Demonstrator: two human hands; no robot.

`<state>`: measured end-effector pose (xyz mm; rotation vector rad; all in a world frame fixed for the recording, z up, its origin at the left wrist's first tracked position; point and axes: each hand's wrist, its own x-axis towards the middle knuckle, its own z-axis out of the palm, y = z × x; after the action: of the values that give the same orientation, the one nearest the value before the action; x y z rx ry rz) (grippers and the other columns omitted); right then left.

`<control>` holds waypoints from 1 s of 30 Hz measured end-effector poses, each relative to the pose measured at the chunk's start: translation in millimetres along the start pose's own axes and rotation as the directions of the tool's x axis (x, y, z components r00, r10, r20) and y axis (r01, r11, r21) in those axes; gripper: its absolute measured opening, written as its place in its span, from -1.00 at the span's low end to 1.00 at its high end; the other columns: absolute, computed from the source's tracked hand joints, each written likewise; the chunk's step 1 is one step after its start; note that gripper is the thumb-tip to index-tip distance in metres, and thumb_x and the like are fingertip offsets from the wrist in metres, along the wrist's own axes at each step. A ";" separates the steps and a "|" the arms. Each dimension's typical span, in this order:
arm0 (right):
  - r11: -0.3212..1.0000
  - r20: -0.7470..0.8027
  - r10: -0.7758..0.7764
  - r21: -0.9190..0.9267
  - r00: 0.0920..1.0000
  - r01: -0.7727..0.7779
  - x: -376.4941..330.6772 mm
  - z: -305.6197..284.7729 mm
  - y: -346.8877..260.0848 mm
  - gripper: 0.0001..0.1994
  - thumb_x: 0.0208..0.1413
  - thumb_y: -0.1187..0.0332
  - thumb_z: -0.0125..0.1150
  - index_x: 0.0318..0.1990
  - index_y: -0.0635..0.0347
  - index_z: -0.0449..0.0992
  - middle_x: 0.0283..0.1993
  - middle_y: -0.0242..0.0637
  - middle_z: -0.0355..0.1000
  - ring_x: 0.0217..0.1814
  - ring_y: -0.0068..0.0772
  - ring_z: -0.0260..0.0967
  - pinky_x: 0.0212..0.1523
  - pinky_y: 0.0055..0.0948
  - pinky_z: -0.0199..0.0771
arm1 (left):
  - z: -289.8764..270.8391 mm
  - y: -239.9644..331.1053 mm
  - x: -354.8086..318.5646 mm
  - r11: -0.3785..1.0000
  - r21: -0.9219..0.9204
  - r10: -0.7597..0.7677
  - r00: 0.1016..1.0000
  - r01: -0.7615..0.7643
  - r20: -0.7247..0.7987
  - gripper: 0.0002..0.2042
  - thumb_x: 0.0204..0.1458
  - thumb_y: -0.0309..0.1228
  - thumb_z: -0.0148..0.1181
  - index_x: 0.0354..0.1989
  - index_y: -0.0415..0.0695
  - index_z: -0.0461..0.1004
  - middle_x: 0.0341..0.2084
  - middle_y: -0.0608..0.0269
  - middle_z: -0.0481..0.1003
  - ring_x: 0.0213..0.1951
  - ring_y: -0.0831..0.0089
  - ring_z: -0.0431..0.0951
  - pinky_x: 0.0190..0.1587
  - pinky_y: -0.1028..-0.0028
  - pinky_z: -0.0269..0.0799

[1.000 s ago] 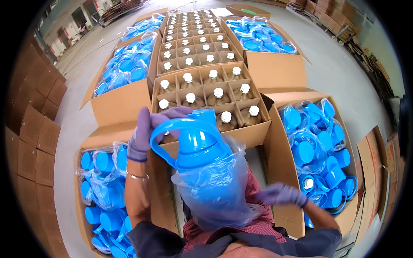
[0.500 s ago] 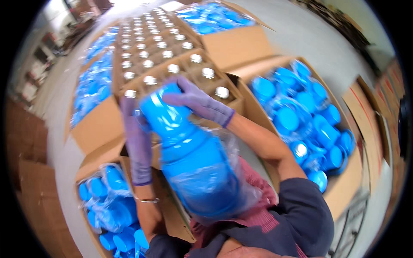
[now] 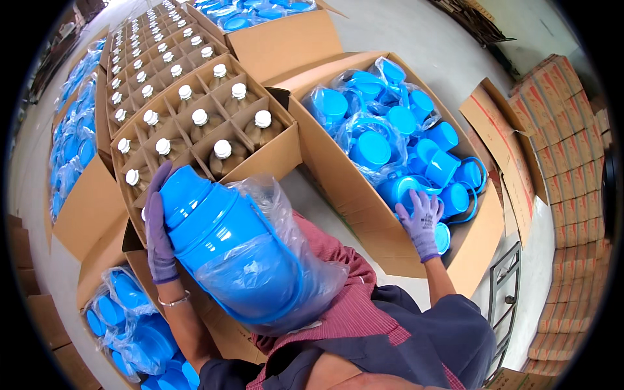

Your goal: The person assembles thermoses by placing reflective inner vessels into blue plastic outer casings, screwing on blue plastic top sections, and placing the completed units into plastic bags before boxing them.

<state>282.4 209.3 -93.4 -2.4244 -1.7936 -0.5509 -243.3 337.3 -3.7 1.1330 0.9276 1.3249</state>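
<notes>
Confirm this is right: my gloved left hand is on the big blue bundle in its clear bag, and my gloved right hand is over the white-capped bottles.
The right hand is wrong: the head view shows it over the blue cups in the open carton. The gloved left hand is indeed on the bagged blue bundle.

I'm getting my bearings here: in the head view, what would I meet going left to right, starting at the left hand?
Left hand → bagged blue plasticware → right hand → dark metal frame → stacked cardboard.
</notes>
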 end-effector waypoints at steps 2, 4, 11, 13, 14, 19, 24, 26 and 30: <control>0.994 -0.112 -0.107 0.009 0.988 0.108 39.3 -10.4 -19.4 -0.45 0.04 -0.06 0.29 0.14 0.00 0.47 0.25 -0.16 0.32 0.35 0.07 0.16 0.31 0.14 0.06 | 4.9 3.8 -2.9 0.999 -0.040 -0.008 1.000 0.008 -0.010 -0.27 0.22 0.07 0.03 0.41 -0.20 0.11 0.25 0.03 0.31 0.21 0.27 0.38 0.30 0.30 0.27; 0.828 -0.129 -0.172 0.518 0.977 0.214 86.7 -49.6 -86.5 -0.54 0.12 0.17 0.28 0.15 0.11 0.46 0.25 -0.08 0.32 0.31 0.07 0.21 0.29 0.00 0.16 | -2.0 -17.6 3.9 0.973 -0.228 -0.019 0.999 0.029 0.046 -0.25 0.19 0.10 0.07 0.41 -0.15 0.10 0.15 0.02 0.40 0.15 0.20 0.45 0.21 0.14 0.41; -0.269 -0.468 -0.690 0.874 0.553 0.405 125.7 -161.9 -339.5 -0.53 0.19 0.21 0.23 0.18 0.27 0.39 0.23 0.02 0.31 0.33 0.03 0.21 0.33 -0.16 0.19 | 28.1 32.7 2.1 0.865 0.467 -0.107 0.977 0.182 -0.184 -0.51 0.31 -0.09 -0.05 0.21 -0.25 0.33 0.02 0.10 0.48 0.04 0.41 0.48 0.12 0.46 0.38; -0.356 -0.379 -0.782 0.923 0.495 0.145 138.2 -155.4 -361.5 -0.54 0.18 0.16 0.22 0.14 0.26 0.44 0.16 0.00 0.37 0.26 -0.02 0.29 0.26 -0.19 0.28 | 11.4 35.2 -11.5 0.913 0.366 -0.077 0.959 0.177 -0.271 -0.52 0.31 -0.09 -0.05 0.18 -0.25 0.34 -0.01 0.05 0.50 0.02 0.37 0.51 0.09 0.43 0.42; -0.224 -0.243 -0.837 0.970 0.490 0.099 150.7 -148.1 -364.4 -0.56 0.19 0.16 0.20 0.12 0.27 0.46 0.14 0.01 0.39 0.24 -0.03 0.31 0.23 -0.20 0.31 | -1.7 35.1 -13.9 0.955 0.203 -0.154 0.948 0.215 -0.280 -0.52 0.32 -0.09 -0.06 0.18 -0.25 0.34 -0.02 0.05 0.50 0.03 0.36 0.51 0.09 0.43 0.43; -0.267 -0.583 -0.709 0.743 0.397 0.614 125.3 -175.4 -398.7 -0.59 0.13 0.16 0.22 0.07 0.19 0.51 0.11 0.05 0.39 0.13 0.10 0.36 0.15 -0.10 0.36 | -33.1 -27.1 -11.5 0.925 0.375 0.160 0.959 -0.062 -0.235 -0.60 0.35 -0.22 -0.14 0.22 -0.22 0.33 0.06 0.10 0.48 0.11 0.38 0.46 0.23 0.37 0.31; 0.218 0.040 -0.753 0.957 0.657 0.191 186.3 -95.8 -363.5 -0.47 0.14 0.06 0.25 0.08 0.35 0.46 0.18 -0.03 0.36 0.30 -0.01 0.26 0.27 -0.12 0.26 | -43.7 15.2 -17.6 0.976 0.215 -0.011 0.996 0.031 -0.094 -0.70 0.31 -0.40 -0.12 0.10 -0.24 0.44 0.09 0.01 0.43 0.15 0.28 0.42 0.19 0.37 0.36; -0.114 -0.275 -0.760 0.949 0.589 0.295 159.4 -116.6 -385.3 -0.44 0.13 0.05 0.25 0.11 0.36 0.44 0.20 0.00 0.36 0.28 -0.01 0.29 0.25 -0.15 0.30 | -35.7 5.8 -11.0 0.980 0.179 0.121 0.971 -0.085 -0.204 -0.74 0.28 -0.47 -0.10 0.00 -0.27 0.51 0.00 0.02 0.49 0.09 0.29 0.49 0.11 0.37 0.44; -0.060 -0.163 -0.877 0.971 0.453 0.234 186.7 -104.0 -382.4 -0.42 0.10 0.05 0.28 0.14 0.34 0.43 0.21 0.02 0.36 0.33 -0.03 0.24 0.31 -0.19 0.24 | -29.2 14.3 -15.2 0.811 0.572 0.221 0.970 -0.123 -0.105 -0.66 0.35 -0.34 -0.23 0.09 -0.25 0.41 -0.03 0.02 0.52 0.07 0.25 0.51 0.15 0.35 0.41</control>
<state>-54.1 471.1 7.5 -0.7245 -2.2758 1.1733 -276.0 323.6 1.8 1.6064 1.4319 1.3430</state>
